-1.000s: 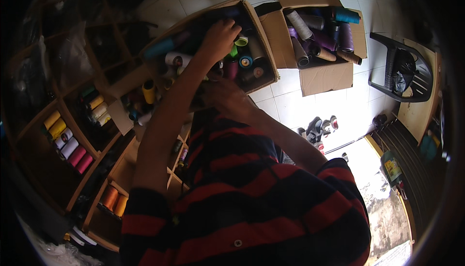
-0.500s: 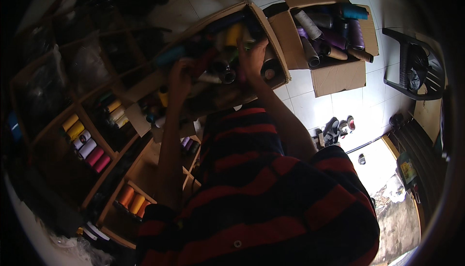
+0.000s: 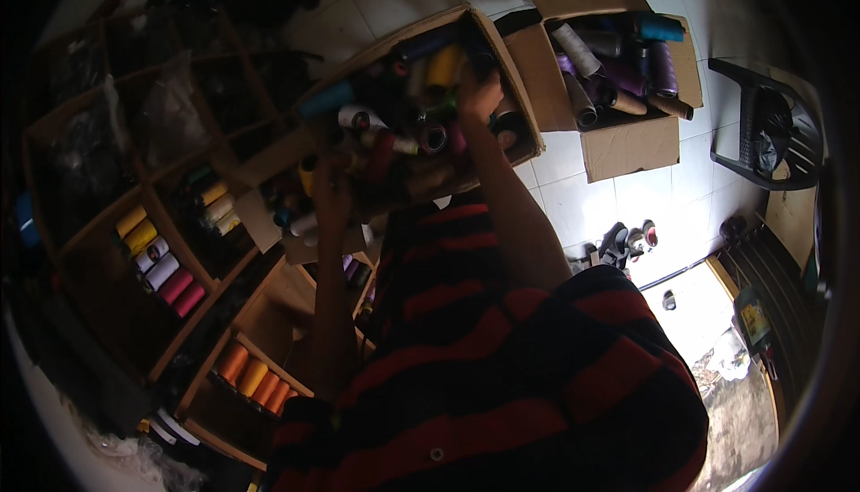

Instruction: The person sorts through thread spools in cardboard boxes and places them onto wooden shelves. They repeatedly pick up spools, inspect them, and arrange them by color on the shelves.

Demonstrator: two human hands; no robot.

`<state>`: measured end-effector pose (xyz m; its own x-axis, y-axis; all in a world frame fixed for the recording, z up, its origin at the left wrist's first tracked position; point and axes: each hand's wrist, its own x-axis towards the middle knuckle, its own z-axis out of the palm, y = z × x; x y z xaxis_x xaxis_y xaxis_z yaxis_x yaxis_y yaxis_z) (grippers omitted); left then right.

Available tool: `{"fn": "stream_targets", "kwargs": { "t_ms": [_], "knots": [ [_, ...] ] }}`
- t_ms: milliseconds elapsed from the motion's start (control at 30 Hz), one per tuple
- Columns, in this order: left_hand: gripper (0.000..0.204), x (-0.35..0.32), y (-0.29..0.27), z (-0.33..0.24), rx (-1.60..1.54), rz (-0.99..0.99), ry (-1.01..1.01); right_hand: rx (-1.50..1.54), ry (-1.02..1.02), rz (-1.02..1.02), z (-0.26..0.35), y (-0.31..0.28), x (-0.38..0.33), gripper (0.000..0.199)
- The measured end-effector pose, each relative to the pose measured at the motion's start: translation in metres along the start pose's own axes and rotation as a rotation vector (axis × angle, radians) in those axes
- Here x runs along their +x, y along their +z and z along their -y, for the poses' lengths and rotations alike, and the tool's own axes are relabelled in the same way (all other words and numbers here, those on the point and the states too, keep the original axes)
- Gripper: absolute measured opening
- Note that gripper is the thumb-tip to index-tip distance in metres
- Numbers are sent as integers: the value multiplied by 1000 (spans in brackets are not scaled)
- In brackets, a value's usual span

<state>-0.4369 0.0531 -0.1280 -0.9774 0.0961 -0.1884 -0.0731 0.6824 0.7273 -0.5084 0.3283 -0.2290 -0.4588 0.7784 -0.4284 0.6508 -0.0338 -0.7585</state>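
Note:
Both my hands are over an open cardboard box (image 3: 507,53) filled with thread spools of many colours. My left hand (image 3: 331,174) is dim, at the near left side of the box, its fingers curled at a dark red thread spool (image 3: 380,153). My right hand (image 3: 484,98) reaches inside the right end with bent fingers closed; what lies under them is dark and hidden. Between the hands lie a white cone (image 3: 360,119), a dark spool with a pale ring end (image 3: 434,138) and a yellow spool (image 3: 442,69). A teal spool (image 3: 327,98) rests at the left end.
A second open cardboard box (image 3: 632,153) of purple, grey and teal spools stands on the tiled floor to the right. Wooden shelving (image 3: 148,189) on the left holds orange spools (image 3: 253,379) and magenta spools (image 3: 182,295). A dark plastic chair (image 3: 742,125) stands far right.
My left hand has moved nearer to me, with the dark red spool shifting the same way and a white cone coming into sight. My right hand has moved slightly right, its fingers now bent down.

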Motion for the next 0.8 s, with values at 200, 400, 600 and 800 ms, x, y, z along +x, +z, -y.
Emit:
{"fn": "stream_targets", "kwargs": {
  "t_ms": [200,400,600,800],
  "knots": [
    [21,38,24,-68,23,-124,113,-285,-226,160,15,-20,-36,58],
    [21,112,97,-147,187,76,672,-25,-628,347,-4,-34,-45,53],
    [44,146,166,-118,851,168,533,-56,-706,447,-24,-76,-58,30],
    [48,139,130,-120,815,316,537,-89,-290,184,-32,-101,-56,46]
  ]
}}
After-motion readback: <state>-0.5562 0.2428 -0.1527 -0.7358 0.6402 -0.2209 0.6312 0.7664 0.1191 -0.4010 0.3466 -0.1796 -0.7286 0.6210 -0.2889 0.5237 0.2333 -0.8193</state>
